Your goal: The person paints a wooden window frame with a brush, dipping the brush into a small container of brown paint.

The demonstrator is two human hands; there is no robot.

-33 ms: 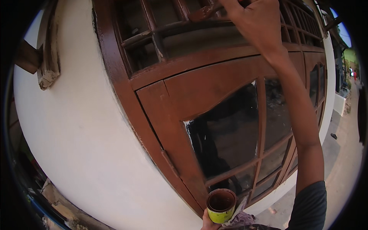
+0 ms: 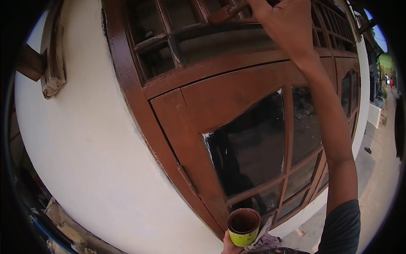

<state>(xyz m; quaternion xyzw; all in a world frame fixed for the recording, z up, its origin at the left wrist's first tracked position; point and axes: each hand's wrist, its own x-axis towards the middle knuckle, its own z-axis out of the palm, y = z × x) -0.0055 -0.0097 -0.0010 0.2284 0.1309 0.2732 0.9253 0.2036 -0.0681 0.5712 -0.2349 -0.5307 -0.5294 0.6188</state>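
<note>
timber (image 2: 53, 82) with a rough, chipped end juts out at the far left, beside a cream-white wall (image 2: 84, 139). next along, a reddish-brown window frame (image 2: 131, 63) meets the plaster in a ragged edge. a barred grille (image 2: 168, 29) fills the upper part, and under it sits a brown shutter (image 2: 237, 91) with a hinge (image 2: 187, 180) down its left side and dark glass (image 2: 249, 148) smeared whitish along the edges. up among the bars is a flat brush (image 2: 222, 16), its head coated brown; from where i stand i cannot tell whether it touches the wood. low down, in front of the shutter, the left hand (image 2: 230, 244) curls against the left side of a yellow-green tin (image 2: 245, 240), holding it mouth upward, brown inside; most of those fingers are hidden. a crumpled purplish cloth (image 2: 268, 242) hangs just beside the tin. the right hand (image 2: 287, 25), high up, is wrapped round the brush's handle, some fingers out of sight, its bare forearm (image 2: 334, 122) running down to a dark sleeve (image 2: 342, 224). farther right, a small dark object (image 2: 368, 150) lies on the pale ground (image 2: 382, 139), with tiny figures (image 2: 389, 80) beyond.
</note>
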